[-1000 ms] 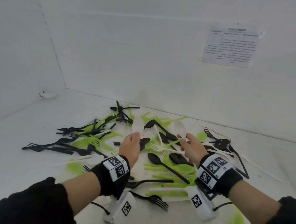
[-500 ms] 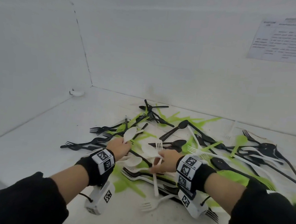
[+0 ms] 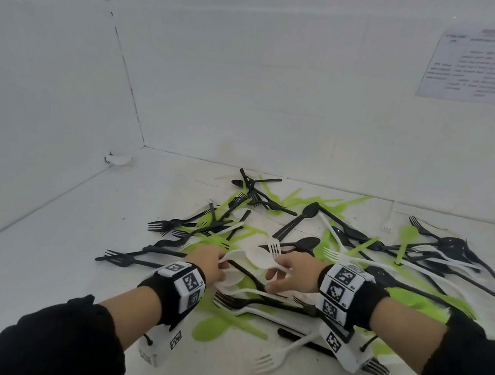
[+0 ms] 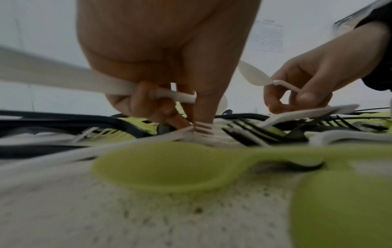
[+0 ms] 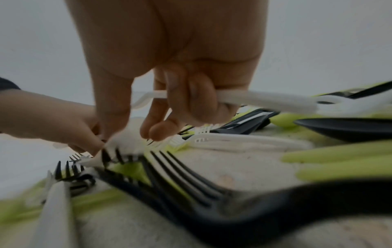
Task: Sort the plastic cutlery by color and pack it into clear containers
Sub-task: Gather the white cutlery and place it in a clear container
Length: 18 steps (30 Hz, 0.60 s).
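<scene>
Head view: your left hand point(image 3: 207, 262) and right hand point(image 3: 293, 273) each clamp white cutlery point(image 3: 255, 257) by the handles, meeting over the near middle of the mixed pile point(image 3: 310, 243) on the table point(image 3: 66, 244). These light, slick, springy pieces likely snag; grip mid-handle, not tines.

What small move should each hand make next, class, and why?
Probably lift together clear of the pile: the left hand and right hand each already grip white cutlery, no clear container is in view, and black and green pieces lie tangled beneath.
</scene>
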{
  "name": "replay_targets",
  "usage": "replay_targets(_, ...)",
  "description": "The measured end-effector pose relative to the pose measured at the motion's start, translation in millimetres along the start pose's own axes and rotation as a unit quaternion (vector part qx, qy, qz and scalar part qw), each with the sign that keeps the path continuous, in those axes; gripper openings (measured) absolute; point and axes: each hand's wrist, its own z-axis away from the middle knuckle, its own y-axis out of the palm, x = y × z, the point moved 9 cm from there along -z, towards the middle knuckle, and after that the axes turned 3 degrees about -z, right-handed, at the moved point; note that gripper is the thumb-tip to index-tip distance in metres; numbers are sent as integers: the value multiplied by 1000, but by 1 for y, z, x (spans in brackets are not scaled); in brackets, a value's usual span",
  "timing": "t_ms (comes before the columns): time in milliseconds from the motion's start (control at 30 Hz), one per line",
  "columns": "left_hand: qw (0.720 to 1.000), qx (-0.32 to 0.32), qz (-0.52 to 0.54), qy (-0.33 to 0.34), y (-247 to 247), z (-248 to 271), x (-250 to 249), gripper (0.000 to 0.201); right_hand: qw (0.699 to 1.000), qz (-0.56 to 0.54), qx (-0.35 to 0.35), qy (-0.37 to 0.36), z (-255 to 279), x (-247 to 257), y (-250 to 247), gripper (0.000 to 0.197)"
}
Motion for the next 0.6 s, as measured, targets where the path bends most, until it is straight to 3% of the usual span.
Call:
replay_targets(67,1000,-21,14,10,-5,-1,1,12,1000,-14,15,4,0,1,4,32)
replay_targets(200,996,-72,40,26,-16,-1,1,10,999,31,11,3,-5,0,6,19)
replay_targets(267,996,-68,41,28,-13,0,2,16,998,57,-28,22,-6,-8,-3,15)
replay_targets(367,998,-35,40,38,-4,0,2,4,990,42,-123,57,-5,-19,-31,12)
replay_targets(433,998,-17,20,51,1,-2,2,14,981,13,-172,84,-7,-28,-48,17)
replay_targets(600,999,-12,-11,51,2,-4,6,31,973,-60,-201,92,-24,-26,-65,19)
